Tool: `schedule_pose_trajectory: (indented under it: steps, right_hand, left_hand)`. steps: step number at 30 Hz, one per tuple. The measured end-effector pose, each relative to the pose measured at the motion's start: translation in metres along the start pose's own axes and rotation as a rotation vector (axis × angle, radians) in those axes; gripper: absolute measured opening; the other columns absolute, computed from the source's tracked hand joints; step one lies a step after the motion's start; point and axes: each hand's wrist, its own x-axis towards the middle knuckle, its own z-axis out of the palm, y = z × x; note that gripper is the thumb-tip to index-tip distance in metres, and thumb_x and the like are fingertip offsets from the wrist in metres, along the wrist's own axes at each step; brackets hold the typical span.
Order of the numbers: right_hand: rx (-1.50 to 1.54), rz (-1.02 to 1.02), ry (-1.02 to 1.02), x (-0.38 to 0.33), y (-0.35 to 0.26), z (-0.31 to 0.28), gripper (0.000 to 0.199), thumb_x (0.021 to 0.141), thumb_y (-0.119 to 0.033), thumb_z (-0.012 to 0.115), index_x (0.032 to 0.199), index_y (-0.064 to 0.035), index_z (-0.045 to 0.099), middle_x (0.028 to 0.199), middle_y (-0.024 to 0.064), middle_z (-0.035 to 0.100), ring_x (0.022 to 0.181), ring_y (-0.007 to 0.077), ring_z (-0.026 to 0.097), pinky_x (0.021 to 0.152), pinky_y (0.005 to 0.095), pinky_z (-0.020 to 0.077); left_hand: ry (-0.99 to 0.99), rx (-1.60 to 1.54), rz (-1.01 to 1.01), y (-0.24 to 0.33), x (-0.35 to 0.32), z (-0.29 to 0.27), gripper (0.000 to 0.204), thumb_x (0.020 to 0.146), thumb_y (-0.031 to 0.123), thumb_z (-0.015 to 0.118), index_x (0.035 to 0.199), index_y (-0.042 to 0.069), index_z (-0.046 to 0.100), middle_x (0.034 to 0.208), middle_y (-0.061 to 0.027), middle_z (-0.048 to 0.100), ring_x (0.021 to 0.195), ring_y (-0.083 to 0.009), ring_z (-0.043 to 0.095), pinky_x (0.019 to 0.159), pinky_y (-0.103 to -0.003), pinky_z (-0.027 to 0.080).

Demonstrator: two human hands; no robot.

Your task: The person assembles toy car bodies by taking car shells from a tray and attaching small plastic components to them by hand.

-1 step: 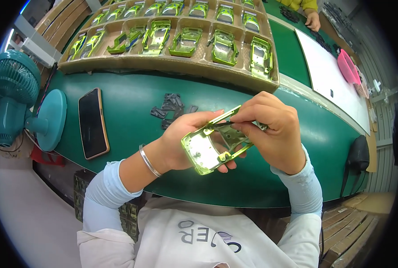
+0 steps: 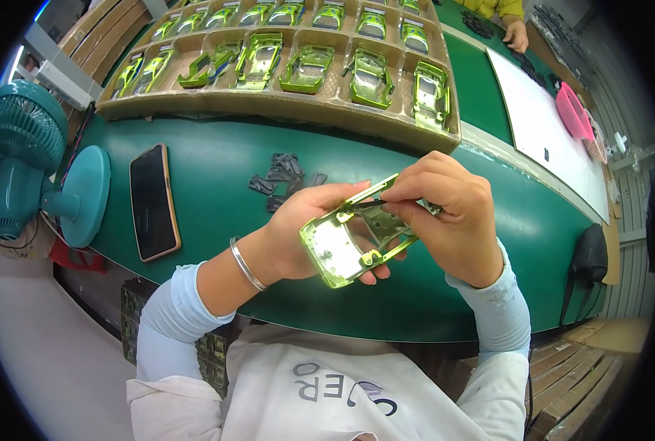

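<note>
The green surface (image 2: 357,316) curves along the person's body at its near edge, and the cardboard tray (image 2: 268,105) of car shells bounds it on the far side, its near right corner just beyond the right hand (image 2: 448,209). On the left stand the phone (image 2: 155,204) and the teal fan (image 2: 85,198); small black parts (image 2: 287,167) lie near the left hand (image 2: 294,228). The widest room for moving is to the right, toward the black pouch (image 2: 590,250). Between tray and near edge, the yellow-green car shell (image 2: 335,250) is held tilted above the surface. The left hand's grip wraps it, fingertips showing past its lower side; the right grip is narrow, thumb and finger pinching a slim black piece (image 2: 364,206) at the shell's frame
</note>
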Motion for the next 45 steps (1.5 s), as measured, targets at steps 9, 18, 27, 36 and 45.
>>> schedule_pose_trajectory:
  steps: [9, 18, 27, 36, 45]
  right_hand:
    - [-0.055, -0.062, -0.075, 0.000, 0.005, -0.004, 0.011, 0.059, 0.004, 0.063, 0.068, -0.0017, 0.060, 0.067, 0.0084, 0.057, 0.065, 0.0244, 0.054, 0.058, 0.0319, 0.0454]
    - [-0.147, -0.089, -0.072, -0.002, 0.001, -0.001, 0.007, 0.061, -0.002, 0.064, 0.065, -0.0032, 0.058, 0.063, 0.0080, 0.055, 0.063, 0.0243, 0.053, 0.056, 0.0329, 0.0449]
    - [-0.367, -0.099, -0.182, -0.003, -0.008, -0.004, 0.014, 0.063, -0.009, 0.065, 0.067, -0.0042, 0.052, 0.059, 0.0073, 0.050, 0.059, 0.0242, 0.050, 0.054, 0.0342, 0.0436]
    - [-0.297, -0.149, -0.333, -0.004, -0.001, -0.006, 0.010, 0.064, -0.009, 0.062, 0.069, -0.0041, 0.054, 0.067, 0.0073, 0.052, 0.067, 0.0239, 0.051, 0.062, 0.0334, 0.0441]
    - [-0.482, -0.182, -0.378, -0.009, 0.000, 0.004, 0.015, 0.064, -0.002, 0.062, 0.077, -0.0006, 0.055, 0.069, 0.0091, 0.049, 0.069, 0.0246, 0.049, 0.064, 0.0355, 0.0424]
  left_hand:
    - [0.002, 0.017, -0.053, -0.002, 0.002, -0.003, 0.042, 0.093, 0.033, 0.027, 0.115, 0.001, 0.044, 0.098, -0.0234, 0.056, 0.076, -0.0310, 0.060, 0.065, -0.037, 0.053]
    - [0.011, 0.028, -0.080, -0.005, 0.004, -0.004, 0.041, 0.093, 0.033, 0.027, 0.114, 0.002, 0.044, 0.096, -0.0232, 0.055, 0.074, -0.0317, 0.060, 0.063, -0.037, 0.053]
    - [0.022, 0.047, -0.130, -0.008, 0.005, -0.006, 0.040, 0.092, 0.034, 0.030, 0.111, 0.003, 0.045, 0.095, -0.0227, 0.055, 0.073, -0.0318, 0.060, 0.063, -0.038, 0.053]
    - [0.214, 0.455, 0.026, -0.006, 0.004, -0.004, 0.039, 0.090, 0.027, 0.034, 0.105, -0.006, 0.050, 0.094, -0.0230, 0.058, 0.072, -0.0264, 0.061, 0.064, -0.035, 0.053]
    - [0.514, 2.142, 0.614, -0.001, -0.008, 0.015, 0.013, 0.078, 0.014, 0.057, 0.083, 0.002, 0.061, 0.070, -0.0115, 0.059, 0.065, -0.0256, 0.059, 0.059, -0.035, 0.046]
